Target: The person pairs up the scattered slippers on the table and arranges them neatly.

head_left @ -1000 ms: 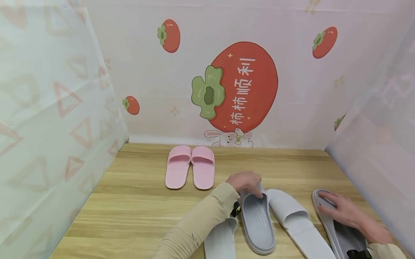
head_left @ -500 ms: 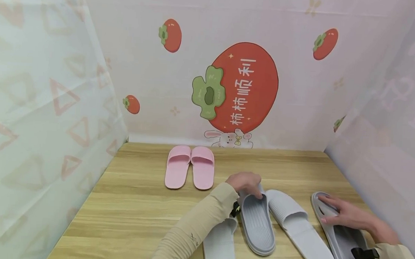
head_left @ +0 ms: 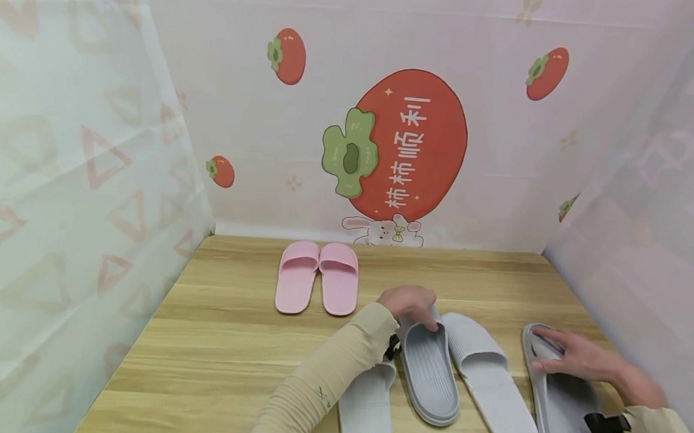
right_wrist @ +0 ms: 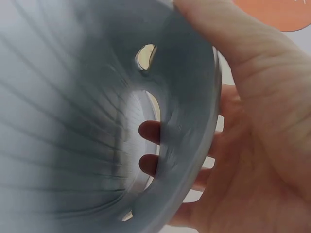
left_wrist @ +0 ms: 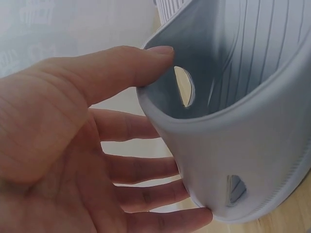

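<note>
My left hand [head_left: 411, 303] pinches the strap of a grey slipper [head_left: 431, 375] lying on the wooden floor. In the left wrist view its thumb [left_wrist: 131, 65] hooks inside the strap's edge, with the other fingers against the outside. Farther right, my right hand [head_left: 587, 359] grips a second grey slipper [head_left: 565, 413]. The right wrist view shows two fingertips [right_wrist: 149, 133] through that slipper's front opening. One white slipper [head_left: 493, 384] lies between the two grey ones, close to both. Partly under my left forearm lies another white slipper [head_left: 368, 408].
A pair of pink slippers [head_left: 317, 280] stands side by side near the back edge. Printed cloth walls [head_left: 269, 123] close in the wooden surface [head_left: 213, 353] at the back, left and right; the right-hand slipper lies near the right wall.
The right grey slipper has shifted left at its heel, and the white slipper beside it has moved left too. My left hand and its slipper stay almost in place.
</note>
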`<state>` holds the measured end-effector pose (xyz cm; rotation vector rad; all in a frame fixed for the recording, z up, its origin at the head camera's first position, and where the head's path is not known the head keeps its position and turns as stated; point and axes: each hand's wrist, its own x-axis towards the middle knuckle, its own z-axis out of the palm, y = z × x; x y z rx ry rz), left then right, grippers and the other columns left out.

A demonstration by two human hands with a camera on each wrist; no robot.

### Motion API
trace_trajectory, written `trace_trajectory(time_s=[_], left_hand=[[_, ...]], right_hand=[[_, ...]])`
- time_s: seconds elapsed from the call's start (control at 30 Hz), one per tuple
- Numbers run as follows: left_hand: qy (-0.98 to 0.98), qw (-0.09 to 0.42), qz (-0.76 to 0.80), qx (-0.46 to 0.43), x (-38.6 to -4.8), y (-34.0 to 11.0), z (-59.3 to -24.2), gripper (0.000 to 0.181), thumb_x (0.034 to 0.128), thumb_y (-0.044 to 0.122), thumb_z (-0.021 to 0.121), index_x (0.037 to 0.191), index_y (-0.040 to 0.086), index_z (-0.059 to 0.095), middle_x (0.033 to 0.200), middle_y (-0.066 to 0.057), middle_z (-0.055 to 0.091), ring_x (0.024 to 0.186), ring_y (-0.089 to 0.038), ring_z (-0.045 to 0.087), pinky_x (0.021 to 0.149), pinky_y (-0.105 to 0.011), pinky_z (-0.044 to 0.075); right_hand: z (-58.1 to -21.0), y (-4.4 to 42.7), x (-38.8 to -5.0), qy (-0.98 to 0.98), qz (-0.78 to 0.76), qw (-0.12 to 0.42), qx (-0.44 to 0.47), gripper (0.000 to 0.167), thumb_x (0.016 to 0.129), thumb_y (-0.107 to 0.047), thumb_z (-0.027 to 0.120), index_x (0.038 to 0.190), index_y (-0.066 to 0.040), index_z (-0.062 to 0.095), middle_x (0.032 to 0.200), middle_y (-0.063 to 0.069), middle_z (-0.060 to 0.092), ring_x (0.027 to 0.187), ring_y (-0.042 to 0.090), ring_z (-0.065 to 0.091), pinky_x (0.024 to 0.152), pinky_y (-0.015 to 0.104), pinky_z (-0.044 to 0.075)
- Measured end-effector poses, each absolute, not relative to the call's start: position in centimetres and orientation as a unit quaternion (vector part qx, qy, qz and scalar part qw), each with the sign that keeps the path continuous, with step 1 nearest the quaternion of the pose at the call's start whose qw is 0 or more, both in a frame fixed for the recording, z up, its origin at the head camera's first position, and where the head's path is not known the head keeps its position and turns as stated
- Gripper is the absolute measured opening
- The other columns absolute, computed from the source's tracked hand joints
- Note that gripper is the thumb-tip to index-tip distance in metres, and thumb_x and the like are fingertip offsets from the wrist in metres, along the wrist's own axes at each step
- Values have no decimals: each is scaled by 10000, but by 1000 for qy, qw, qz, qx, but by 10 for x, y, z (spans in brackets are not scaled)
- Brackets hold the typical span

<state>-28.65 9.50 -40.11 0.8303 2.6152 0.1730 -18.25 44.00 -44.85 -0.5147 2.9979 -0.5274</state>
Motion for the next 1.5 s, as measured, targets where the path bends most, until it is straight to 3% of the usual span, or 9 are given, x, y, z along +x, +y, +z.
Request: trace_trajectory(time_s=[0.13,0.37,0.57,0.93,1.5], left_hand=[[932,190,61,302,-288,94,-401,295,855,437,722,964,202,581,831,63,536,749,-95,503,604,-276,418],[929,182,68,316,-289,92,-399,294,852,410,729,997,183,610,861,57,577,769,-93,538,617,-266,455],[928,191,84,307,-290,89,-394,299,857,391,733,1040,186,614,890,51,590,793,-104,561,596,-293,498],[921,170,86,340,-297,85,-392,233,871,345,721,908,157,589,779,38,517,700,-99,494,561,-239,402],[919,163,117,339,-303,76,-383,245,878,329,705,1024,160,604,889,26,581,788,-116,553,585,-254,484]], right_hand=[[-446,436,-182,971,-178,38,-152,676,811,-318,771,1318,70,546,1255,368,554,1117,548,543,801,513,487],[-427,428,-178,974,-170,66,-133,630,856,-330,733,1311,73,568,1229,366,582,1080,483,596,737,323,494],[-414,425,-179,978,-153,82,-116,631,870,-368,716,1294,80,583,1209,345,618,1067,428,628,732,275,497],[-413,427,-189,981,-153,58,-107,618,843,-393,742,1274,35,623,1191,334,634,1071,446,628,722,283,497],[-408,410,-210,979,-158,10,-129,661,830,-451,743,1318,-27,609,1254,301,620,1129,466,602,785,384,517]])
